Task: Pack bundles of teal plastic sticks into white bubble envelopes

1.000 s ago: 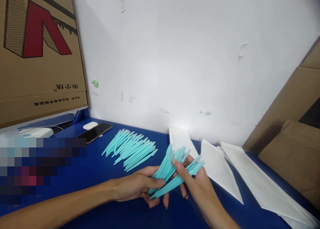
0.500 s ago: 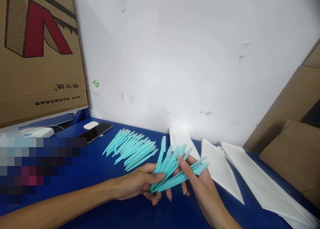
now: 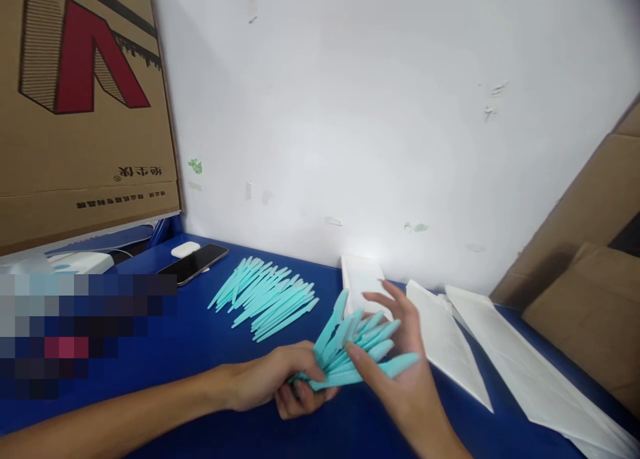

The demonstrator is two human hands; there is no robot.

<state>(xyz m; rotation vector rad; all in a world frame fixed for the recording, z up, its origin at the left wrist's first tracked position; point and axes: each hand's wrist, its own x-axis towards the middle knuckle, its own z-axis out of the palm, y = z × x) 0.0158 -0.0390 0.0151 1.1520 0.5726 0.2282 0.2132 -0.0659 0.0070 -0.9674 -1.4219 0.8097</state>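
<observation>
Left hand (image 3: pixel 280 382) clenches a fanned bunch of slim turquoise plastic sticks (image 3: pixel 353 349); right hand (image 3: pixel 400 372), fingers spread, cups them.

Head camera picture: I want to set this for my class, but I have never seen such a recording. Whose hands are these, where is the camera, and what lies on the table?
There is no machine here. The camera sits on a person's head, looking forward and down, so both hands are that person's own. The left hand grips a fanned bundle of thin turquoise plastic sticks at its lower end. The right hand touches the fanned tips with open fingers. On the blue table a loose pile of the same turquoise sticks lies behind the hands. Flat white paper sleeves lie to the right, a black smartphone and a small white case to the left. Brown cardboard boxes stand at both sides.
</observation>
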